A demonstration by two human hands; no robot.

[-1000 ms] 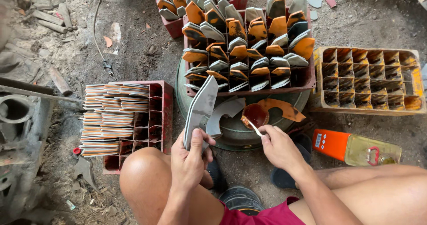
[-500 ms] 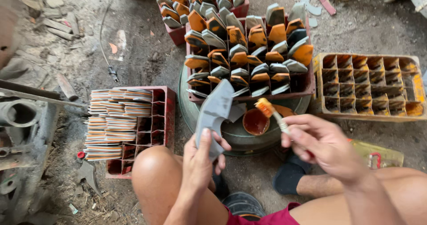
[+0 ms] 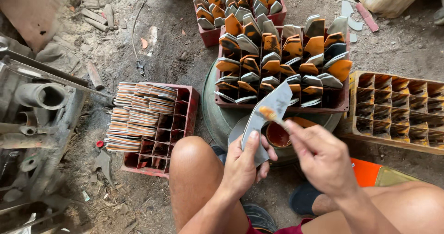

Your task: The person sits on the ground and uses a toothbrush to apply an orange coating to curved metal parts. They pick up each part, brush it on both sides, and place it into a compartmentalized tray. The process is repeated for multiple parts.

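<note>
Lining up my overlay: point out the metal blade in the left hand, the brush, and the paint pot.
metal blade (image 3: 273,107), head view, upper flat face.
brush (image 3: 268,113), head view, orange-loaded tip.
paint pot (image 3: 276,135), head view, orange paint surface.

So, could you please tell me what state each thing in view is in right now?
Metal blade: upright in left hand, brush on it.
Brush: in right hand, tip orange.
Paint cup: open, orange inside.
Red crate: partly filled.
Yellow crate: compartments empty.

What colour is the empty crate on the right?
Yellow-orange crate, clearest in the head view.
</note>
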